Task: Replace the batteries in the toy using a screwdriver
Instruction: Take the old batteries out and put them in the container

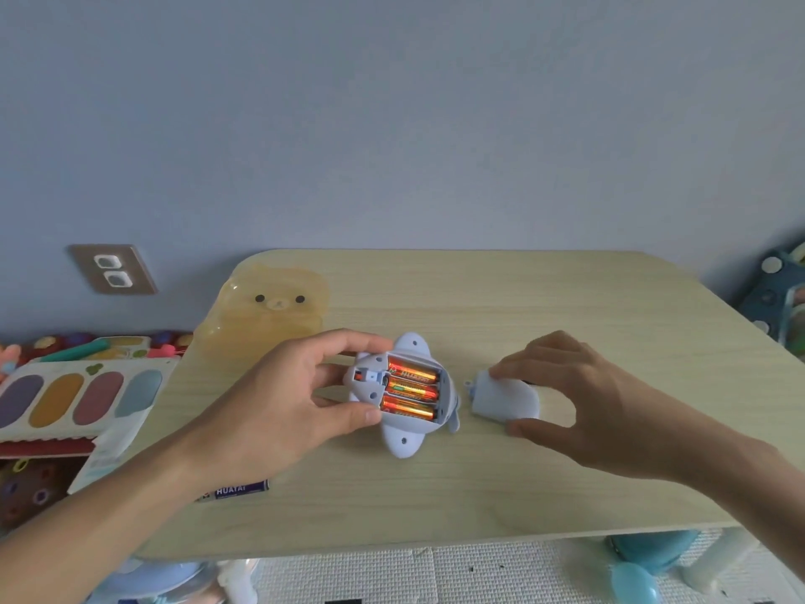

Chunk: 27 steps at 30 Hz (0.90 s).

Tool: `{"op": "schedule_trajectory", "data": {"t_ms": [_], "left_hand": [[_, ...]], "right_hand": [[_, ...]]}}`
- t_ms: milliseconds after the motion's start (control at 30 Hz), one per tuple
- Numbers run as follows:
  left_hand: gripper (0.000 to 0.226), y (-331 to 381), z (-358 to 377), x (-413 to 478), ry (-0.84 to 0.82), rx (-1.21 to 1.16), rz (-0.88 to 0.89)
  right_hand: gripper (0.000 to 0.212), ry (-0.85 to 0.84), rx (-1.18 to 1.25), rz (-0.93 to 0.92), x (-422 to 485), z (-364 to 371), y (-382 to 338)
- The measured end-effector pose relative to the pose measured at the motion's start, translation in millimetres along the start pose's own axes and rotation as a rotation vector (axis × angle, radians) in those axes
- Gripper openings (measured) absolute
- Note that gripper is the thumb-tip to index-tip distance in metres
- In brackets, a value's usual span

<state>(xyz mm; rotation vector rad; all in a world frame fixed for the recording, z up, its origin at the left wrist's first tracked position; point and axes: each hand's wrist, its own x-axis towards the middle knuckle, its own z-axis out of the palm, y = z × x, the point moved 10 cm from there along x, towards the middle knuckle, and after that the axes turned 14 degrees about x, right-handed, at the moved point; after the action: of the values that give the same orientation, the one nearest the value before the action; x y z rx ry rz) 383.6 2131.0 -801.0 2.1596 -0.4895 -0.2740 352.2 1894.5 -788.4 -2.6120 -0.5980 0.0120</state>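
Note:
A pale blue plastic toy (403, 438) lies upside down on the wooden table (522, 307), its battery bay uncovered. Three orange batteries (409, 390) sit side by side inside it. My left hand (305, 398) grips the toy's left end between thumb and fingers. To the right lies the pale blue battery cover (501, 398); my right hand (575, 390) pinches it with fingertips on its far edge and thumb at its near edge. A dark tip shows under my right fingers; I cannot tell what it is. A blue battery pack (237, 490) peeks out beneath my left forearm.
A translucent yellow bear-shaped lid (265, 311) lies at the table's back left. Colourful toys and a card with coloured ovals (78, 398) crowd the floor to the left. More toys stand at the right edge (784, 298). A wall socket (113, 270) is on the wall.

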Motion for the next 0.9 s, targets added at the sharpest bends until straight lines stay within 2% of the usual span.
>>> {"op": "schedule_trajectory", "data": {"t_ms": [67, 167, 333, 500, 567, 667, 700, 900], "left_hand": [[0.056, 0, 1, 1, -0.003, -0.019, 0.003], [0.057, 3, 1, 3, 0.009, -0.082, 0.030], [0.062, 9, -2, 7, 0.045, -0.246, 0.089], [0.059, 16, 1, 9, 0.031, -0.320, 0.142], [0.053, 27, -1, 6, 0.038, -0.157, 0.206], [0.056, 50, -5, -2, 0.119, 0.383, 0.383], [0.057, 56, -1, -4, 0.104, 0.494, 0.420], [0.042, 70, 19, -3, 0.028, 0.707, 0.502]], "right_hand": [[0.063, 0.059, 0.088, 0.032, 1, -7, -4], [0.050, 0.192, 0.332, 0.086, 5, -14, -15], [0.024, 0.192, 0.738, 0.184, 13, -1, -24], [0.035, 0.217, 1.193, 0.280, 14, 6, -26], [0.038, 0.230, 1.239, 0.334, 13, 9, -23], [0.035, 0.210, 1.196, 0.377, 11, 12, -24], [0.035, 0.202, 1.154, 0.384, 11, 12, -25], [0.032, 0.128, 1.005, 0.391, 11, 15, -38]]}}
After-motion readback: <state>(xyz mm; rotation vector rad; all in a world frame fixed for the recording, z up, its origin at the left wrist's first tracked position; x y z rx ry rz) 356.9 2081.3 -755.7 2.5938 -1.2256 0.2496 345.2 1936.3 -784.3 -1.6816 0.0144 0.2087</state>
